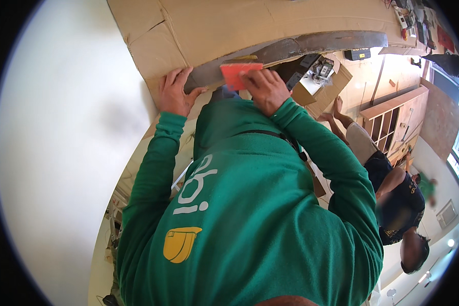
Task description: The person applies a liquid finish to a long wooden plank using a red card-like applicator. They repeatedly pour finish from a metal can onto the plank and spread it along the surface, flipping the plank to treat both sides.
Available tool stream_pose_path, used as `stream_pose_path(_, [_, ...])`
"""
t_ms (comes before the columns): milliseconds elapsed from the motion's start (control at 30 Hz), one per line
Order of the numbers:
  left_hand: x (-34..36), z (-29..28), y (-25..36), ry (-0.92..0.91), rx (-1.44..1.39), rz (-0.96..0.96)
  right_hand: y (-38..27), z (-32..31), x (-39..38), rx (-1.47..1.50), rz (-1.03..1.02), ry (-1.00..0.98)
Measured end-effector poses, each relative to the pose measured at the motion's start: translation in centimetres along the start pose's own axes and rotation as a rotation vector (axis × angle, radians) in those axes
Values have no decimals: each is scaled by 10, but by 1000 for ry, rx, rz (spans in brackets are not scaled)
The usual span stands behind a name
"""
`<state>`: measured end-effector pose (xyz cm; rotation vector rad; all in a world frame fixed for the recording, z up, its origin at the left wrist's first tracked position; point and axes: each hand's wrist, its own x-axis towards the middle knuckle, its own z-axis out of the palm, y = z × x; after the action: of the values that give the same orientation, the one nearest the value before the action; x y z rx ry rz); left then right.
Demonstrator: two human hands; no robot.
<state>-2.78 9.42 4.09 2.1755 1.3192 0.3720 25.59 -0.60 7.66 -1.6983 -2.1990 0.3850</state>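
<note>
A flat red rectangular pad (234,75), perhaps sandpaper, is pinched in my right hand (268,91). It lies against or just over the grey front edge strip (311,45) of a cardboard-covered surface (229,25); I cannot tell whether it touches. Farther left, my left hand (177,93) rests at the edge of that surface, near the white wall. Its fingers lie over the cardboard and its thumb stands apart, with nothing held. The underside of the pad is hidden.
To the right, an open cardboard box (331,84) holds packaged small parts. A person (398,196) in dark clothes is nearby, beside a wooden frame with compartments (392,120). A black-and-yellow case (357,54) and tools (405,20) lie farther off. The white wall (71,127) closes off my left.
</note>
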Motion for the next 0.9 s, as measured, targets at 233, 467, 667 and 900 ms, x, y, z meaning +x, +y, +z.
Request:
stream_pose_path(233, [-2, 0, 4, 11, 41, -6, -22, -57, 20, 213, 146, 211])
stream_pose_path(467, [0, -7, 15, -1, 36, 33, 53, -123, -6, 181, 613, 553])
stream_pose_path(667, [3, -3, 11, 1, -6, 29, 106, -129, -72, 28, 994, 232])
stream_pose_path(900, [5, -4, 12, -30, -15, 43, 160, -79, -97, -82, 892, 419])
